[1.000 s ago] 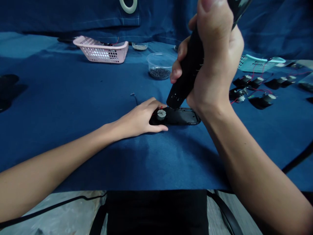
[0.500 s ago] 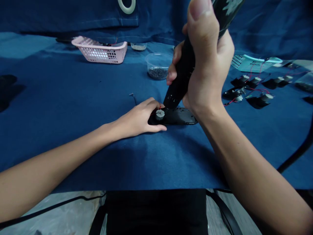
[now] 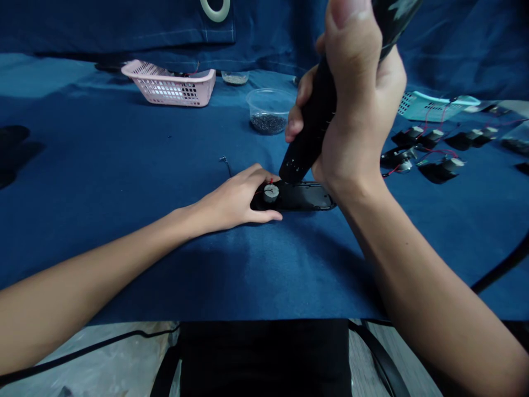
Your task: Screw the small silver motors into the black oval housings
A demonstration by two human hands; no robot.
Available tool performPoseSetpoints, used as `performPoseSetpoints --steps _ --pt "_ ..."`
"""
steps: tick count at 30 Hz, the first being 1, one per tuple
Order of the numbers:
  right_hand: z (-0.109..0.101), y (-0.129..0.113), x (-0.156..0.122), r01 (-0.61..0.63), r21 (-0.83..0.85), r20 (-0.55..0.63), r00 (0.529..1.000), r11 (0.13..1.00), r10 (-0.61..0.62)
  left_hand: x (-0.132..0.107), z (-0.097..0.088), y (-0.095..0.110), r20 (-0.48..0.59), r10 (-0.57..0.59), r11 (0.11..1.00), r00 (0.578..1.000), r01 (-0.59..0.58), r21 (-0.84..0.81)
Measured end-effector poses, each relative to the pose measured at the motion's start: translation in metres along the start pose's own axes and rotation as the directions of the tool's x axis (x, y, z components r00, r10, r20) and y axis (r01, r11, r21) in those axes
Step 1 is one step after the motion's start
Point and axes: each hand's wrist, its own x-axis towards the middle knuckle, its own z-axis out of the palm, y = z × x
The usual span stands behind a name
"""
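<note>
My left hand (image 3: 235,201) grips the left end of a long black plastic housing (image 3: 308,197) lying on the blue cloth, thumb along the near side and fingers on the far side. A small round silver motor (image 3: 271,192) with a red wire stands on the housing between thumb and fingers. My right hand (image 3: 359,105) is wrapped round a thick black electric screwdriver (image 3: 309,129), tilted with its narrow end down. That end is over the housing's far edge, just right of the motor; its very tip is hidden. A thin dark wire (image 3: 225,161) sticks out beyond my left hand.
Behind stand a pink basket (image 3: 177,91), a clear tub of small dark pieces (image 3: 268,122) and another small tub (image 3: 235,78). At right lie several black parts with motors and red wires (image 3: 444,165), near a teal basket (image 3: 438,107). A black cable (image 3: 502,267) hangs at far right.
My right hand and the screwdriver have shifted slightly to the right. My left hand and the housing are almost unchanged.
</note>
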Motion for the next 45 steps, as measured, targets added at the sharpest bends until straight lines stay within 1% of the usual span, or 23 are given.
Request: performPoseSetpoints --steps 2,5,8,12,13,14,15,16,17,19,20,22,24,26,27,29,31,34,36,39,40,42,45 --pt "0.002 0.000 -0.001 0.000 0.007 -0.006 1.000 1.000 0.001 0.000 0.000 0.000 0.001 -0.009 1.000 1.000 0.009 -0.002" --pt "0.003 0.004 -0.001 0.011 0.039 0.026 1.000 0.999 -0.012 0.001 -0.001 0.001 0.000 -0.009 1.000 1.000 0.009 0.002" --pt "0.001 0.006 -0.001 0.032 0.078 0.004 0.999 0.996 -0.032 0.001 -0.001 0.001 0.001 -0.014 1.000 1.000 0.014 0.006" --pt "-0.001 0.000 -0.003 0.017 0.073 0.128 0.991 0.997 -0.026 0.001 -0.001 0.001 0.009 -0.015 1.000 1.000 0.015 0.009" --pt "-0.001 -0.002 -0.003 0.035 0.073 0.094 0.995 0.997 -0.042 0.001 -0.001 0.001 0.010 -0.015 1.000 1.000 0.015 0.012" --pt "0.000 -0.003 -0.003 0.040 0.077 0.096 0.994 0.996 -0.048 0.001 -0.001 0.002 0.009 -0.015 1.000 1.000 0.015 0.015" --pt "0.000 -0.004 -0.003 0.033 0.068 0.153 0.987 0.997 -0.043 0.001 -0.001 0.002 0.008 -0.017 1.000 1.000 0.016 0.018" --pt "0.001 -0.004 -0.003 0.071 0.085 0.129 0.988 0.994 -0.082 0.001 -0.001 0.001 0.008 -0.020 1.000 1.000 0.020 0.021" --pt "0.002 -0.004 -0.003 0.093 0.095 0.151 0.983 0.991 -0.107 0.001 -0.001 0.001 0.009 -0.024 0.999 1.000 0.024 0.022" --pt "0.004 -0.004 -0.003 0.042 0.082 0.166 0.985 0.996 -0.055 0.001 -0.001 0.000 0.009 -0.033 0.999 0.999 0.033 0.020" --pt "0.004 -0.004 -0.004 0.032 0.090 0.148 0.988 0.995 -0.045 0.001 -0.001 0.000 0.010 -0.036 0.999 0.999 0.036 0.015" --pt "0.003 -0.003 -0.004 0.051 0.126 0.149 0.986 0.991 -0.070 0.001 0.000 -0.001 0.010 -0.035 0.999 0.999 0.035 0.003" --pt "0.001 -0.002 -0.005 0.060 0.123 0.201 0.976 0.991 -0.084 0.002 0.000 -0.001 0.015 -0.034 0.999 0.999 0.034 -0.007" --pt "0.001 -0.002 -0.006 0.038 0.093 0.231 0.971 0.995 -0.058 0.002 0.000 0.000 0.019 -0.033 0.999 0.999 0.033 -0.005" --pt "0.002 -0.002 -0.006 0.048 0.104 0.225 0.972 0.993 -0.070 0.002 0.001 0.000 0.022 -0.034 0.999 0.999 0.034 -0.003" --pt "0.005 -0.004 -0.009 0.093 0.143 0.148 0.982 0.985 -0.114 0.002 0.001 0.001 0.026 -0.039 0.999 0.999 0.039 0.003" --pt "0.010 -0.009 -0.012 0.070 0.117 0.111 0.990 0.991 -0.083 0.002 0.000 0.001 0.024 -0.041 0.999 0.999 0.041 0.007" --pt "0.013 -0.016 -0.015 -0.010 0.031 0.069 0.998 0.999 0.008 0.001 0.000 0.001 0.021 -0.044 0.999 0.999 0.044 0.007" --pt "0.011 -0.016 -0.014 -0.031 0.007 0.092 0.995 1.000 0.030 0.001 -0.001 0.001 0.022 -0.049 0.999 0.999 0.049 0.000" --pt "0.006 -0.010 -0.010 0.025 0.033 0.193 0.981 0.999 -0.031 0.002 -0.002 0.001 0.029 -0.056 0.998 0.998 0.057 -0.014" --pt "0.005 -0.008 -0.008 0.059 0.045 0.175 0.982 0.997 -0.066 0.003 -0.002 0.001 0.031 -0.059 0.998 0.998 0.059 -0.018" --pt "0.005 -0.004 -0.007 0.078 0.036 0.128 0.988 0.996 -0.082 0.003 -0.002 0.001 0.038 -0.060 0.998 0.998 0.060 -0.018" --pt "0.007 -0.003 -0.008 0.111 0.069 0.140 0.983 0.991 -0.120 0.004 -0.002 0.001 0.040 -0.059 0.998 0.997 0.059 -0.009"
